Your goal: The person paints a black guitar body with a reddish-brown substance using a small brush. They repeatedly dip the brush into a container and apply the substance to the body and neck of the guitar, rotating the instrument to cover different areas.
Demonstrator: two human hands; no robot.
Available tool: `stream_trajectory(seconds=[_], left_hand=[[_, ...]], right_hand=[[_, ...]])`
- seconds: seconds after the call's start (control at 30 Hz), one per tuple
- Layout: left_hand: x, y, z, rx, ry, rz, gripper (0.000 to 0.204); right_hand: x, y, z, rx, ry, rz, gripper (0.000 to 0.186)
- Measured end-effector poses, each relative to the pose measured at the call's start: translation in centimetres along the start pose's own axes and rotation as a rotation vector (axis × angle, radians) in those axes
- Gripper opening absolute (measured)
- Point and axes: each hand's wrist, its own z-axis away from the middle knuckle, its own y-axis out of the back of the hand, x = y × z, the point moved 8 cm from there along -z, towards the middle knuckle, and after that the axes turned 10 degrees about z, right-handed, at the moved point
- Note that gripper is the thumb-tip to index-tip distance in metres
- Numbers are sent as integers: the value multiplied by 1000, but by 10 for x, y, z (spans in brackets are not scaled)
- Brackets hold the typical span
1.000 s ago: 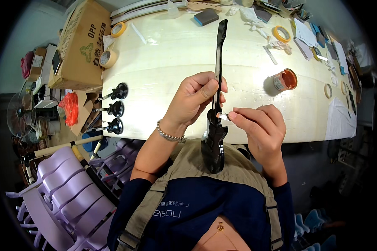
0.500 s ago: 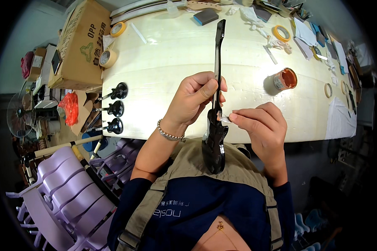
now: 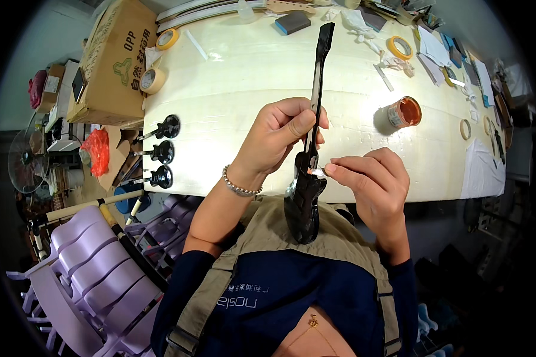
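My left hand (image 3: 283, 134) is closed round the neck of a small glossy black guitar (image 3: 304, 205), thumb on top. The guitar is tilted edge-on, its headstock toward the far side of the table and its body low against my apron. My right hand (image 3: 375, 181) pinches a small whitish scrap (image 3: 319, 172), like a bit of cloth or paper, which touches the guitar's edge where neck meets body. Its exact kind is too small to tell. To the right, an open jar (image 3: 406, 112) with reddish-brown stuff inside stands on the pale table (image 3: 232, 83).
Three more small black guitars (image 3: 164, 152) lie along the table's left edge. Behind them are a cardboard box (image 3: 110, 65) and tape rolls (image 3: 152, 81). A dark sanding block (image 3: 292, 24) lies at the far side, with papers and tools at right. Purple chairs (image 3: 95, 268) stand lower left.
The guitar's headstock has swung slightly to the right and its body a little left and up. My right hand stays at the neck joint, shifted only slightly, still pinching the scrap.
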Motion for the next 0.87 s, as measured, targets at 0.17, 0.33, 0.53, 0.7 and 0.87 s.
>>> stream_trajectory(seconds=[0.17, 0.33, 0.53, 0.7, 0.87], left_hand=[[4, -3, 0, -29, -9, -17, 27], [5, -5, -2, -17, -6, -41, 27], [3, -4, -2, -10, -4, -75, 27], [0, -2, -2, 5, -9, -87, 27], [-2, -5, -3, -22, -1, -97, 28]], right_hand=[[14, 2, 0, -17, -127, -221, 29], [6, 9, -2, 29, -20, 17, 31], [-8, 10, -3, 39, 98, 178, 33], [-6, 1, -4, -22, 75, 43, 33], [17, -5, 4, -179, -254, -378, 26]])
